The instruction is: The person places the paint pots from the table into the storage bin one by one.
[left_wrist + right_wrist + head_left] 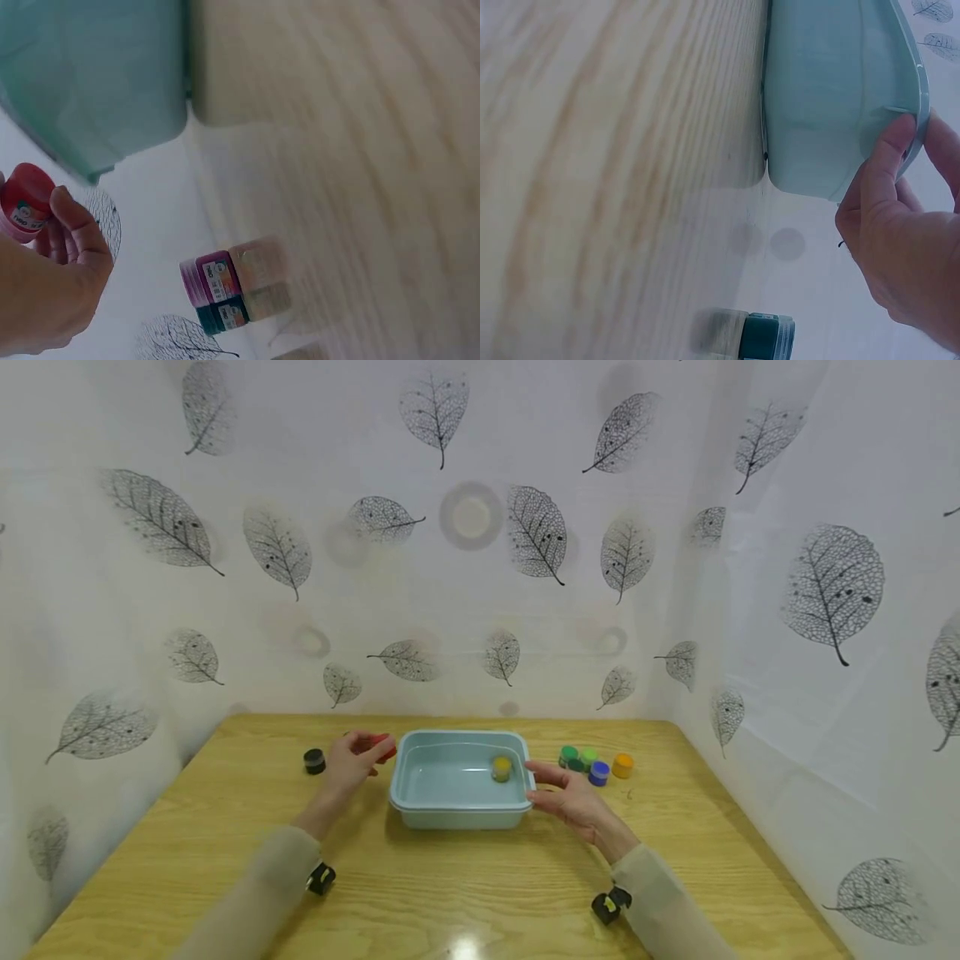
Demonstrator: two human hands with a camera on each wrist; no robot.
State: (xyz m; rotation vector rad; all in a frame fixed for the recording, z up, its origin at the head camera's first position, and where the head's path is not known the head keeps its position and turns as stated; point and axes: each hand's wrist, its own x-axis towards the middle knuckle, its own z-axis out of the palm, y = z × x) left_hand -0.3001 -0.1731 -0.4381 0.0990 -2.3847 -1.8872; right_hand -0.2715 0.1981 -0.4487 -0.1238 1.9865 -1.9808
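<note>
My left hand (348, 768) holds a small red paint jar (384, 748) just outside the left rim of a pale blue plastic basin (461, 811). In the left wrist view, fingers and thumb grip the red jar (30, 196) near the basin wall (97, 82). A yellow-lidded jar (501, 769) stands inside the basin, towards its right end. My right hand (576, 804) is at the basin's right side. In the right wrist view, this hand (907, 232) pinches the basin's rim (922, 90) between thumb and fingers.
Right of the basin stand several jars, including a green one (568, 755), a blue one (598, 773) and an orange one (622, 766). A dark jar (314, 762) stands left of my left hand. A magenta jar (217, 275) shows in the left wrist view. Leaf-patterned curtains (465, 610) enclose the wooden table (420, 893).
</note>
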